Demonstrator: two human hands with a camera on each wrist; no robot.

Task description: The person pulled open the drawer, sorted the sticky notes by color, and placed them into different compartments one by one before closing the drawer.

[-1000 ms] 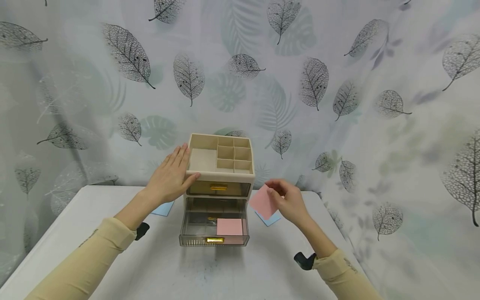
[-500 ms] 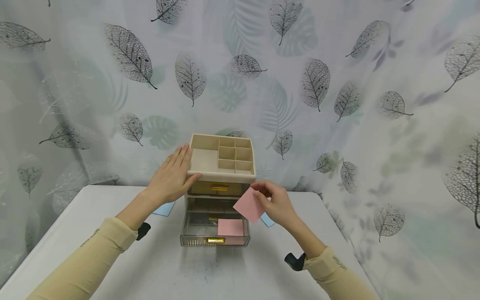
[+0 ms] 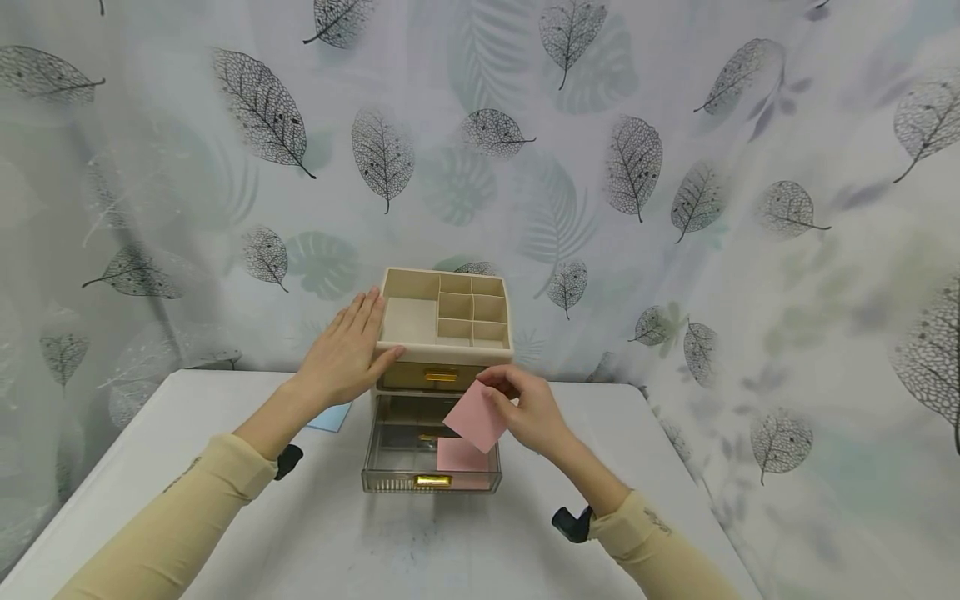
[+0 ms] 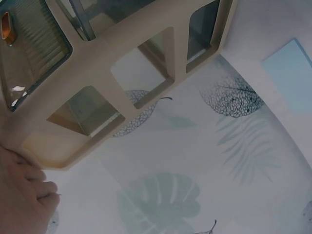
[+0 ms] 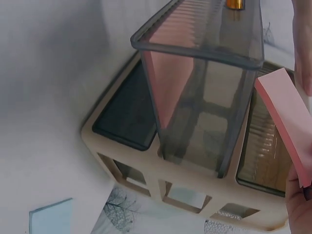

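Observation:
A beige desktop organizer point(image 3: 446, 357) stands on the table, its transparent middle drawer point(image 3: 401, 458) pulled out. One pink sticky note pad point(image 3: 457, 456) lies in that drawer's right side. My left hand point(image 3: 341, 354) rests on the organizer's upper left edge with fingers extended; part of it shows in the left wrist view. My right hand point(image 3: 531, 412) pinches a second pink sticky note pad point(image 3: 476, 418) by its corner, tilted above the drawer's right side. In the right wrist view, this held pad point(image 5: 287, 114) appears thick, beside the drawer.
A light blue pad point(image 3: 330, 417) lies on the table point(image 3: 262, 533) left of the organizer. The right wrist view also has a blue pad point(image 5: 51, 217). Above the drawers is a divided top tray point(image 3: 411, 321). A leaf-patterned curtain point(image 3: 480, 183) hangs behind.
My right hand has carried the pinched pink sticky note pad leftward, from beside the organizer to above the open drawer. My left hand has stayed on the organizer's edge.

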